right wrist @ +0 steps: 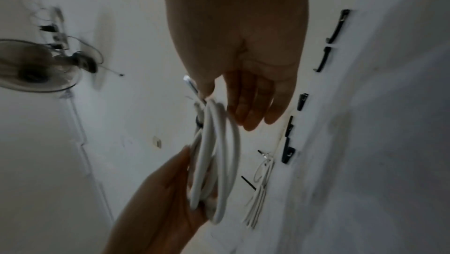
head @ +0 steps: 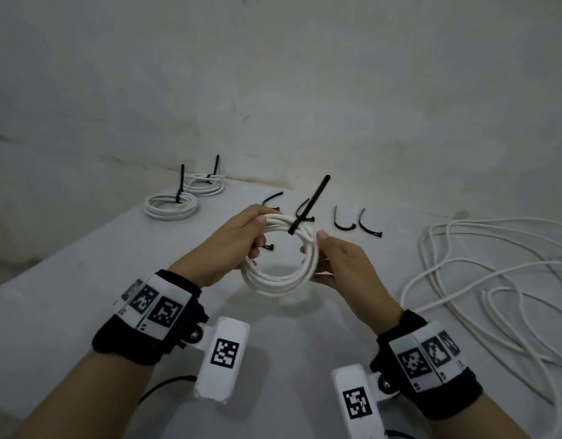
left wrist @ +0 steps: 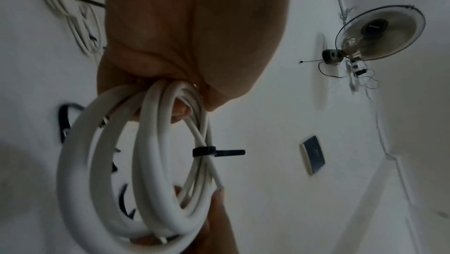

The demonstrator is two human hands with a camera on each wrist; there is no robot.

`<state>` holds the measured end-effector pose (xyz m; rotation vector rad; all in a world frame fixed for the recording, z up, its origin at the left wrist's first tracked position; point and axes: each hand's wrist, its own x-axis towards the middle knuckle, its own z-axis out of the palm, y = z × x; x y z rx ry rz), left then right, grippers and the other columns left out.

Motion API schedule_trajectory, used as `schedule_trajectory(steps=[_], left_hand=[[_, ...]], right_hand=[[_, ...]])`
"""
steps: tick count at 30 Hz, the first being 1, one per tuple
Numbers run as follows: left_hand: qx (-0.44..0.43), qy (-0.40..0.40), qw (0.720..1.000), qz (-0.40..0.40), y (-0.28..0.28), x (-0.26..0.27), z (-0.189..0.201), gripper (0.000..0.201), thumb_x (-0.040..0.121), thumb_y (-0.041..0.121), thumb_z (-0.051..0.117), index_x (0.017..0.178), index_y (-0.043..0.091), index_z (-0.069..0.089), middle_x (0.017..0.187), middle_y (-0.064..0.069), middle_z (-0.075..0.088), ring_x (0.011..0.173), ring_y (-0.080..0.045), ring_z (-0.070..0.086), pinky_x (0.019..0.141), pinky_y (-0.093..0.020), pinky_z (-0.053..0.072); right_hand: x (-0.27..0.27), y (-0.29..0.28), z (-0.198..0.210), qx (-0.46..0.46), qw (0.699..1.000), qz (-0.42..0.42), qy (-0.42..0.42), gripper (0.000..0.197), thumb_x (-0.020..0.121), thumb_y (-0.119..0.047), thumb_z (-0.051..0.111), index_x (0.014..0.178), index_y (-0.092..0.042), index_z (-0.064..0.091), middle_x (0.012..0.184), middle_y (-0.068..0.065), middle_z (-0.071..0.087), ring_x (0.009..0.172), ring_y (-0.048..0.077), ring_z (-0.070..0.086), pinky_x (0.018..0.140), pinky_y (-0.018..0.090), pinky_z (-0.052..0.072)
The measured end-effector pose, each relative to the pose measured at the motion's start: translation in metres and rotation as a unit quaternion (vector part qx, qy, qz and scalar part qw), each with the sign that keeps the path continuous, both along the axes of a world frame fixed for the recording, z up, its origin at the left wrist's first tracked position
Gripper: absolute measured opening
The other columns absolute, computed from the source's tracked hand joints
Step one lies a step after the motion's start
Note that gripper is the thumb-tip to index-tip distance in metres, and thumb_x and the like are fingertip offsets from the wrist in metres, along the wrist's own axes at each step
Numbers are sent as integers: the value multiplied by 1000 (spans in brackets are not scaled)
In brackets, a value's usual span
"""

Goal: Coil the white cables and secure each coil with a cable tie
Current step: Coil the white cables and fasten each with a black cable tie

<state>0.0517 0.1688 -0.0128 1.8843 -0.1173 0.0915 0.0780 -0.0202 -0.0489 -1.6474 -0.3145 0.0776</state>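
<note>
Coil in hand: white cable coil [head: 279,261], several round loops of smooth, fairly stiff white cable, held upright in the air above the table [head: 83,255] between both sets of fingers.
Tie on coil: black cable tie [head: 308,207] cinched round the loops at the top edge, between the left thumb and the right thumb; long free tail sticking up and away from the fingers.
Cable end: one cut end jutting out from the bundle just beyond the tie, seen from the left wrist beside a right fingertip.
Left hand: left hand [head: 232,239] on the left side of the coil, thumb on top, fingers curled through the ring and clamped on the loops.
Right hand: right hand [head: 340,264] on the right side of the coil, thumb against the outer edge; fingers nearly straight and close together behind the loops in the right wrist view; how firmly closed cannot be told.
Finished coils: two tied coils [head: 184,198] lying flat, well beyond the left fingers, each with a black tie tail standing up.
Spare ties: loose black ties [head: 357,223] on the table just past the fingertips.
Uncoiled cable: loose white cable [head: 495,274] sprawled on the table, out to the right of the right fingers.
</note>
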Motion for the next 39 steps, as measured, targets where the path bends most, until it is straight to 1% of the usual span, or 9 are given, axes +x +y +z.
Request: schedule_trajectory(steps=[5,11,16,18,24,27,29,33,39], left_hand=[[-68,75,991,91,59,16,-5,25,100,27,34,101,24,59,72,-2,46,52,-12,35,54,-23,25],[-5,101,963,248,133,31,-15,27,98,20,34,109,15,58,68,-5,49,47,-14,34,47,-21,23],[124,146,928,319,183,41,-27,30,98,7,43,119,-10,55,95,-21,65,83,-36,62,68,-39,46],[157,170,917,325,197,43,-28,27,96,3,47,117,-11,57,114,-26,64,104,-38,61,83,-37,45],[227,160,901,334,223,59,-41,32,96,7,47,125,-5,55,129,-23,56,118,-35,53,97,-35,37],[259,170,890,335,220,61,-43,63,92,55,43,134,7,50,139,-21,45,126,-38,43,105,-39,34],[315,215,884,272,216,59,-41,99,63,83,48,139,20,43,143,-16,39,131,-35,38,108,-41,30],[431,237,851,186,219,52,-50,104,60,67,75,145,33,24,150,-4,25,137,-28,33,110,-42,31],[436,211,852,196,225,56,-55,100,66,59,76,147,30,24,150,-8,25,137,-32,31,110,-44,31]], right_hand=[[12,-17,-18,-168,982,65,-61,9,90,-13,64,90,-15,72,87,-10,70,78,-5,63,71,11,46],[19,-29,-38,-304,937,142,-97,29,87,-9,67,110,-26,68,122,-22,54,99,-35,40,82,-8,27],[22,-33,-41,-311,932,143,-124,26,88,-17,66,108,-34,70,124,-32,52,110,-32,37,87,-8,25],[23,-32,-41,-308,932,143,-125,28,88,-17,66,103,-39,72,121,-36,53,112,-28,39,88,-6,28],[26,-30,-42,-287,941,148,-101,37,88,-12,65,91,-49,72,115,-39,57,111,-19,49,91,9,37],[25,-30,-41,-277,945,145,-93,36,87,-10,66,88,-45,73,114,-38,59,109,-17,52,90,10,38],[25,-29,-40,-275,946,144,-94,35,87,-10,65,87,-44,74,114,-37,60,109,-17,52,90,11,38],[25,-29,-40,-268,948,145,-91,33,87,-10,66,86,-43,74,115,-35,61,108,-15,54,89,9,37],[23,-29,-39,-261,951,141,-90,31,88,-13,64,85,-42,75,113,-36,61,107,-18,53,89,7,36]])
